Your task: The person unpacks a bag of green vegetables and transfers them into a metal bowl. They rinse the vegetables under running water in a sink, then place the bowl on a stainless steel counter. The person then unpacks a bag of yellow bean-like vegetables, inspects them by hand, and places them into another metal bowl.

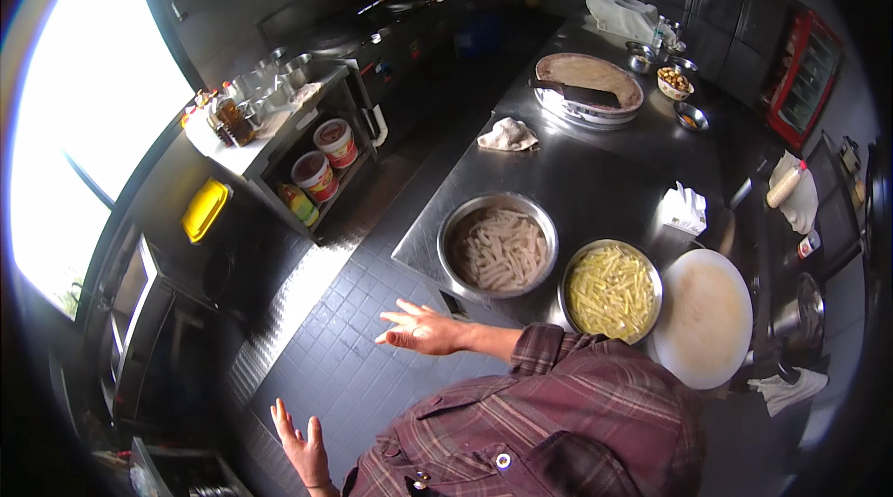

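Over the tiled floor, my right hand (422,329) is held out with nothing in it, its fingers apart. It is nearest to the front corner of the stainless steel table (446,190), left of a steel bowl (446,256) of pale cut strips (506,249) in cloudy liquid. My left hand (305,447), also holding nothing, is raised at the lower left with thumb and fingers spread. Beside the first bowl stands a second steel bowl (658,301) of yellow cut sticks (610,291). A round white cutting board (704,319) lies right of it.
Farther along the table are a crumpled cloth (508,135), a round chopping block (579,71) with a cleaver (591,96) on it, a tissue pack (684,209) and small bowls (674,83). A side shelf unit (349,183) holds tubs (315,176). Tiled floor (335,350) lies below my hands.
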Motion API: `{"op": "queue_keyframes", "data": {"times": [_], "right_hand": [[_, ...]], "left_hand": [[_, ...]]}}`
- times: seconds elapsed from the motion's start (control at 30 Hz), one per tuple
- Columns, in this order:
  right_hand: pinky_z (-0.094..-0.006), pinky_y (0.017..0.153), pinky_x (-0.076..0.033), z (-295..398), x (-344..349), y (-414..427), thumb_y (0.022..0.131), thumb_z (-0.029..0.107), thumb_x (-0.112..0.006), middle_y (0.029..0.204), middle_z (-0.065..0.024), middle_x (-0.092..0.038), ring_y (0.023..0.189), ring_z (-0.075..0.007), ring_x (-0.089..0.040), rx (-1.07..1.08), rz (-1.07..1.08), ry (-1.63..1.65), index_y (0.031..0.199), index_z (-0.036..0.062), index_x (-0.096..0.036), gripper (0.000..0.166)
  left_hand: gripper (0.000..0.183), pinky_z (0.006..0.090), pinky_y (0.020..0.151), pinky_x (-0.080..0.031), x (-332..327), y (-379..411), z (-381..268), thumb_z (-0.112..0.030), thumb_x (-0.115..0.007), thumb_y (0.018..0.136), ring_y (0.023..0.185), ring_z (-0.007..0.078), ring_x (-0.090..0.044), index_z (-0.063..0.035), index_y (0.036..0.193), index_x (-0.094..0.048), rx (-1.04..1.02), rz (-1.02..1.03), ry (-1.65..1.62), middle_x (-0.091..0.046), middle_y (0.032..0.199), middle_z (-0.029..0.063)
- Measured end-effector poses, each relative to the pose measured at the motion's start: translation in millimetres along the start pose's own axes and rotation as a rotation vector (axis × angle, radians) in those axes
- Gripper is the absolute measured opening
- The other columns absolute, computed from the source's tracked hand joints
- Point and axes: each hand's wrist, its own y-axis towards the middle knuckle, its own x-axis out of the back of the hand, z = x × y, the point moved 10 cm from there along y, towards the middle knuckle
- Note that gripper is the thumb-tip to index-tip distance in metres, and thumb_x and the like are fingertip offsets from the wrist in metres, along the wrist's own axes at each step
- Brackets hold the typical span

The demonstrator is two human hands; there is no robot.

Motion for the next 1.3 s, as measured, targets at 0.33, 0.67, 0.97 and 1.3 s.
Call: {"op": "queue_keyframes", "data": {"times": [0.33, 0.67, 0.97, 1.3], "right_hand": [[-0.0363, 0.109, -0.02, -23, 53, 135, 0.095, 0.049, -0.032, 0.137, -0.0186, -0.038, 0.132, -0.0298, -0.029, 0.079, -0.523, 0.284, 0.135, 0.0034, -0.037, 0.061], [-0.0313, 0.086, -0.046, -72, 137, 281, 0.088, 0.019, -0.059, 0.142, -0.0228, -0.027, 0.106, -0.0221, -0.056, 0.011, -0.927, 0.583, 0.142, 0.0041, -0.016, 0.07], [-0.0225, 0.055, -0.048, -197, 271, 247, 0.084, 0.007, -0.059, 0.123, -0.0158, -0.047, 0.072, -0.0135, -0.062, -0.277, -1.448, 0.588, 0.136, 0.0105, -0.03, 0.06], [-0.0195, 0.052, -0.035, -274, 444, 321, 0.087, 0.009, -0.058, 0.065, 0.0037, -0.046, 0.057, -0.0039, -0.041, -0.256, -1.329, 0.311, 0.098, 0.0025, -0.057, 0.012]], "left_hand": [[0.061, 0.0353, 0.108, -0.024, -34, 208, 27, -0.009, -0.065, 0.077, 0.132, 0.0285, -0.03, -0.0026, 0.133, -0.04, -0.148, 0.126, 0.072, -0.036, 0.139, 0.0205], [0.078, 0.0331, 0.09, -0.042, -72, 475, -20, -0.008, -0.065, 0.078, 0.115, 0.0286, -0.048, -0.0154, 0.143, -0.023, -0.137, 0.31, -0.015, -0.022, 0.146, 0.0162], [0.08, 0.0294, 0.082, -0.05, -259, 600, -79, 0.001, -0.064, 0.076, 0.11, 0.025, -0.052, -0.0137, 0.143, -0.021, -0.212, 0.724, -0.14, -0.02, 0.146, 0.0139], [0.054, 0.0299, 0.083, -0.048, -471, 679, -281, -0.011, -0.059, 0.086, 0.105, 0.02, -0.058, -0.0075, 0.135, -0.036, -0.29, 1.074, -0.332, -0.046, 0.13, 0.0157]]}}
